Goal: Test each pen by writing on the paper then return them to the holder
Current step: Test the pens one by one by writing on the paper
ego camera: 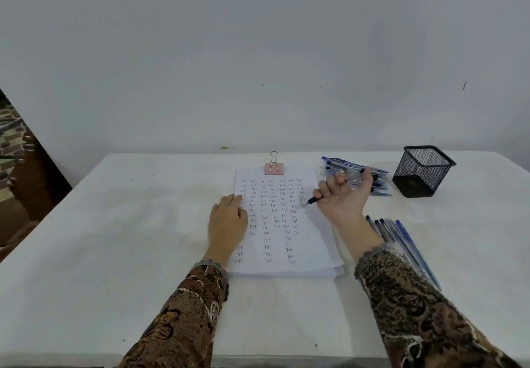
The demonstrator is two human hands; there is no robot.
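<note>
Pen in use (pixel 315 199): slim plastic stick pen, dark tip end showing, the rest hidden inside the right hand (pixel 342 195). The fingers are curled tight around the barrel in a writing grip, tip touching the paper (pixel 282 267) near its right margin, beside the last written column. Judged light, rigid and smooth; it should roll if set down loose. Best held low on the barrel, just above the tip, for writing; for the return to the holder, a pinch at mid-barrel seems enough.

Left hand (pixel 228 221): flat, palm down, fingers together and extended, holding no pen. It presses on the left edge of the paper to keep it from sliding.

Paper: white stack, thin and flexible, held at the top by 1 pink clip (pixel 274 167). The top sheet is covered in rows of a short repeated word, probably "Test", though the writing is too small to read surely.

Loose pens, far pile (pixel 355 174): blue-capped pens heaped between the paper and the holder, partly hidden behind the right hand. Count cannot be told.

Loose pens, near group (pixel 401 238): roughly 5 lying side by side to the right of the right forearm, on the table (pixel 114 224).

Holder (pixel 423 171): black mesh cup, upright, at the far right. It looks empty, so no pen appears returned yet. Judged light; a pen dropped in hard could tip it.
</note>
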